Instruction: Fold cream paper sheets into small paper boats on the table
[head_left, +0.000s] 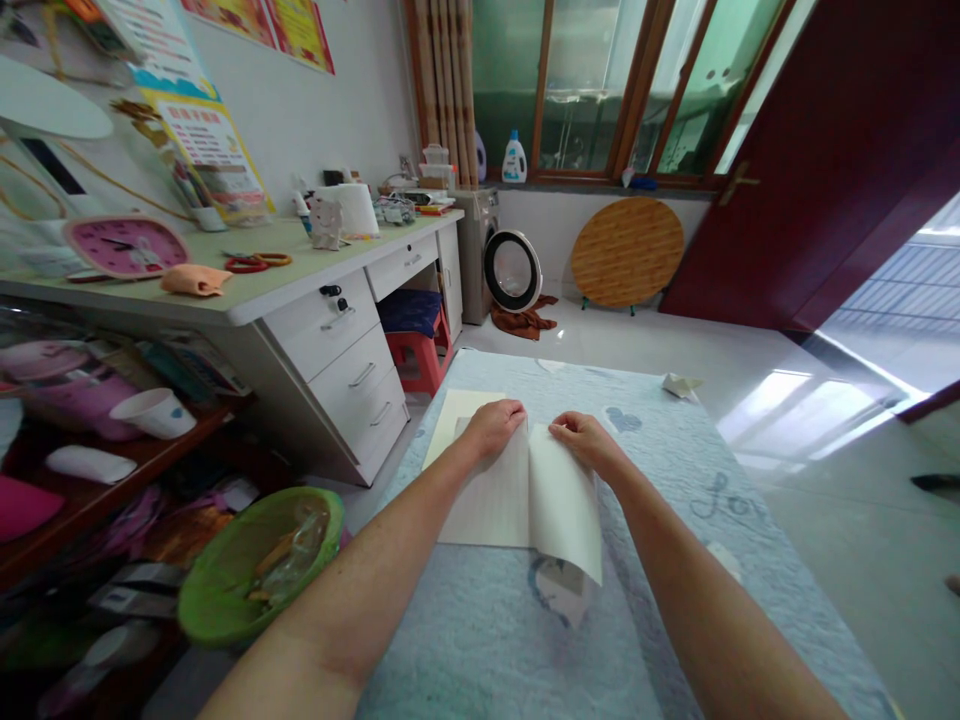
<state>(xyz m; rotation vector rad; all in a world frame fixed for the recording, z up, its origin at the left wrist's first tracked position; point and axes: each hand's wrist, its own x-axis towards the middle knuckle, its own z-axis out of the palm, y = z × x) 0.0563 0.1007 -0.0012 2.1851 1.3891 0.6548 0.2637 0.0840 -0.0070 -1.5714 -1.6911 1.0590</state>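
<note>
Left grip [491,428] pressed on folded white paper [487,495], right grip [589,443] pinching its flap; one cream sheet [452,428] just behind, one paper scrap [681,385] at blue mat's [480,650] far edge

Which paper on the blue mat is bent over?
The white sheet: its flap curls up under the right hand, while the pale yellow sheet beneath it lies flat.

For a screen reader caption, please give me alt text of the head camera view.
A person's left hand and right hand hold a curling white paper sheet on a pale blue mat. A white drawer desk stands to the left, a front-loading washing machine beyond it.
</note>
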